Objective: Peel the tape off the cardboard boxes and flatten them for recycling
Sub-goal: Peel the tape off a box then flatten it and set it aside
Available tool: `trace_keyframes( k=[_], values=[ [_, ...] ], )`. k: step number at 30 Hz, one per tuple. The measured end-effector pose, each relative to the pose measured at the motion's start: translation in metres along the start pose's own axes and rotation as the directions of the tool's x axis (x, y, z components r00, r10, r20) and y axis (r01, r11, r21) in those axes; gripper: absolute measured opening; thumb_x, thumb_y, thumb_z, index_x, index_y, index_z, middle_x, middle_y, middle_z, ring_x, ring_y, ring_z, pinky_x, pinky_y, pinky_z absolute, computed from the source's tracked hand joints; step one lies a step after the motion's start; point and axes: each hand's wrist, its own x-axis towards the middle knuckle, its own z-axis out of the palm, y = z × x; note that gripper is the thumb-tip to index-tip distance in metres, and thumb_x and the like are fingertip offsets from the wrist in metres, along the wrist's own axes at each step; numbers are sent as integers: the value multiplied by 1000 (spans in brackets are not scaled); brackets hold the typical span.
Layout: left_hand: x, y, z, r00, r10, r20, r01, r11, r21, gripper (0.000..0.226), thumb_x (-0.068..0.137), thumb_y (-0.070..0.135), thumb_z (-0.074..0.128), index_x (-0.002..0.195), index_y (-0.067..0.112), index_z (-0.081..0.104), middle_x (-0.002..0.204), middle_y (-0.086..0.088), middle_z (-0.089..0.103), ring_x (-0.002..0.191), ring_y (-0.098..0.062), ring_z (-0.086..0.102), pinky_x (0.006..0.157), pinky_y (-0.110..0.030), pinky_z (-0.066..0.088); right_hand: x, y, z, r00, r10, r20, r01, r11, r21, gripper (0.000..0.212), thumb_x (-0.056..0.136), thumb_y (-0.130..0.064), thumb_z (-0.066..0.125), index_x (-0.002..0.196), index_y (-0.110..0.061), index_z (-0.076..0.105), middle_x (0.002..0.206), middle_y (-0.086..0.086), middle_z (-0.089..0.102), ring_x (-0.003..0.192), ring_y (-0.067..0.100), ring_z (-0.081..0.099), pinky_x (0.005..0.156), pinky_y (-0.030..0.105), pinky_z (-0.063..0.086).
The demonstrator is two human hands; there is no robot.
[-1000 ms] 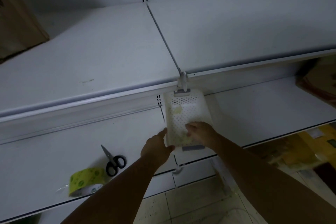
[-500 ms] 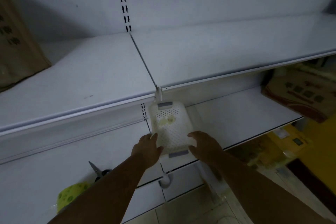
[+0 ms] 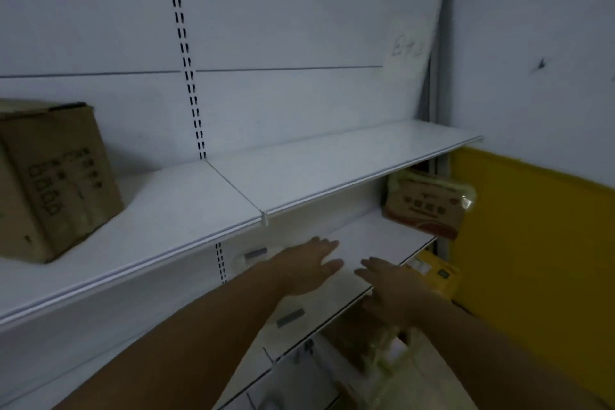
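White sheet-metal shelving (image 3: 266,103) fills most of the view, with a slotted upright down the back panel. Dim light, motion blur throughout. To the right is a pale wall (image 3: 532,43) with a yellow panel (image 3: 532,243) along its lower part. Upper shelf (image 3: 299,176): one brown cardboard box (image 3: 56,183) at far left, upright, top flap seemingly a little raised; tape not discernible. Lower shelf (image 3: 376,236): a printed carton (image 3: 426,206) at the far right end, tucked under the upper shelf, longer side apparently along the shelf; cannot tell whether it leans. Both arms are extended over the lower shelf. Left hand (image 3: 306,265): fingers straight and together, palm down, holding nothing. Right hand (image 3: 396,289): fingers straight and slightly spread, also empty, near the shelf's front edge. Key relation: the printed carton lies ahead and to the right of both hands on the same shelf. The right hand is the nearer, though apart from it. The brown box is above and well off to the left. Judgement: the printed carton is the likelier next pick, drawn leftward along the shelf. A pale tray (image 3: 241,261) with a grey tab sits behind the left wrist, too blurred to detail.
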Motion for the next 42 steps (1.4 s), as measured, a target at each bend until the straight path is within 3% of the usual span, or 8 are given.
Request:
trace_keyframes(
  k=[5, 11, 21, 26, 31, 36, 39, 42],
  values=[
    [-42, 38, -101, 958, 188, -216, -154, 974, 165, 57, 100, 48, 29, 151, 27, 16, 159, 6, 9, 146, -8, 3, 119, -31, 7, -31, -8, -85, 981, -10, -192, -1, 998, -59, 64, 93, -53, 41, 149, -27, 21, 156, -3, 21, 143, 15, 19, 115, 32, 19],
    [-114, -5, -212, 909, 60, -413, 142, 887, 440, 57, 100, 47, 24, 151, 21, 17, 160, -2, 8, 147, -17, -2, 118, -37, 1, 16, -89, -181, 941, -178, -286, 149, 981, -122, 70, 94, -58, 34, 151, -27, 9, 160, 0, -1, 147, 16, 0, 117, 34, 7],
    [-273, -82, -247, 644, -339, -686, 458, 889, -9, 43, 100, 27, 41, 142, 28, 38, 152, 0, 33, 137, -17, 34, 107, -29, 28, 84, -243, -255, 731, -491, -474, 541, 840, -36, 65, 96, -42, 43, 151, -26, 12, 159, -2, 9, 145, 14, 11, 114, 30, 15],
    [-285, -83, -244, 655, -411, -634, 540, 842, 12, 47, 95, 10, 44, 140, 26, 41, 140, 2, 48, 125, -17, 46, 100, -28, 35, 102, -290, -282, 619, -585, -524, 724, 683, 93, 55, 88, -16, 52, 140, -25, 37, 144, -5, 39, 130, 15, 37, 98, 24, 31],
    [-258, -102, -244, 616, -494, -614, 519, 840, -156, 45, 94, 13, 44, 138, 25, 45, 144, 1, 43, 131, -18, 40, 105, -30, 33, 130, -305, -275, 652, -606, -455, 727, 670, 150, 40, 92, -22, 42, 132, -23, 48, 127, 0, 53, 117, 23, 50, 90, 33, 42],
    [-231, -106, -248, 503, -554, -664, 452, 823, -344, 41, 99, 38, 39, 135, 21, 51, 138, -1, 50, 122, -18, 48, 95, -27, 37, 133, -305, -284, 583, -474, -659, 667, 743, 55, 41, 98, -43, 33, 72, -21, 55, 72, -2, 54, 73, 18, 53, 64, 32, 40],
    [-217, -109, -248, 386, -575, -722, 465, 796, -386, 46, 95, 29, 50, 139, 16, 44, 145, -6, 42, 130, -20, 41, 109, -33, 34, 140, -299, -301, 660, -419, -623, 617, 776, 131, 28, 91, -40, 49, 83, -19, 65, 84, -1, 64, 81, 17, 58, 70, 31, 45],
    [-206, -105, -238, 385, -582, -716, 456, 795, -400, 59, 96, 19, 47, 149, 21, 22, 159, -3, 1, 146, -19, 2, 115, -34, 12, 147, -293, -305, 753, -432, -496, 577, 796, 184, 28, 83, -30, 60, 104, -12, 66, 107, 7, 65, 94, 21, 59, 78, 30, 49]
  ],
)
